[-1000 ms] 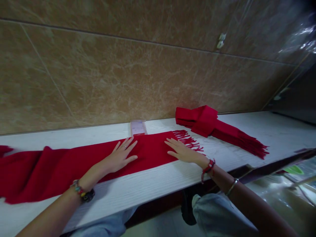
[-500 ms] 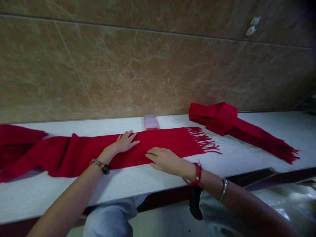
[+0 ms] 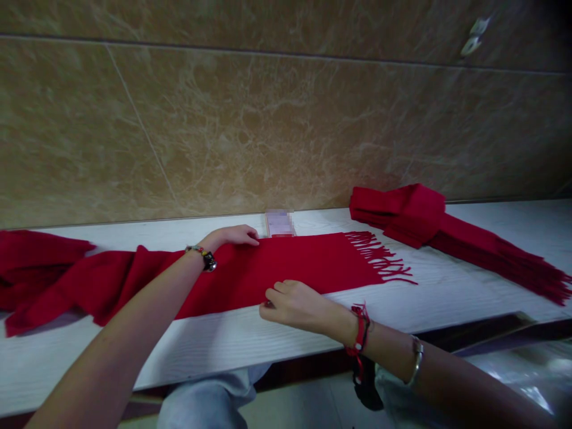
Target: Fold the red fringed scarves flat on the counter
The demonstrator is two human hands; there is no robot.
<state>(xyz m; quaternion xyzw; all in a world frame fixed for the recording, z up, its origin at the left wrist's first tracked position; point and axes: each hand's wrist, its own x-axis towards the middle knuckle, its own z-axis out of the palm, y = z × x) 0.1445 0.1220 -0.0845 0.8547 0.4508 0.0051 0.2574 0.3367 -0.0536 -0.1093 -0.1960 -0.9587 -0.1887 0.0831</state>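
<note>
Marbled wall (image 3: 250, 131), upper frame | red scarf (image 3: 295, 262), centre: likely soft, light; hold by edges | my right hand (image 3: 290, 305) pinches near edge | my left hand (image 3: 235, 235) curled, grip unclear

Two hands, one left (image 3: 241, 235) and one right (image 3: 292, 304), on two forearms. Red scarves: two that can be told apart, one spread flat (image 3: 290, 262) and one folded over itself (image 3: 413, 211); whether the bunched red cloth (image 3: 38, 256) at the left end makes a third cannot be told. Fringed ends in view: two, one per scarf. One counter (image 3: 223, 339), one packet (image 3: 279, 224). Wrist pieces: one bangle (image 3: 416, 360), at least one red bracelet (image 3: 360, 328), at least one beaded bracelet (image 3: 201, 256). Two trouser legs, one shoe (image 3: 367, 387). Small pale wall pieces: two, one upper (image 3: 480, 25), one lower (image 3: 471, 46).
</note>
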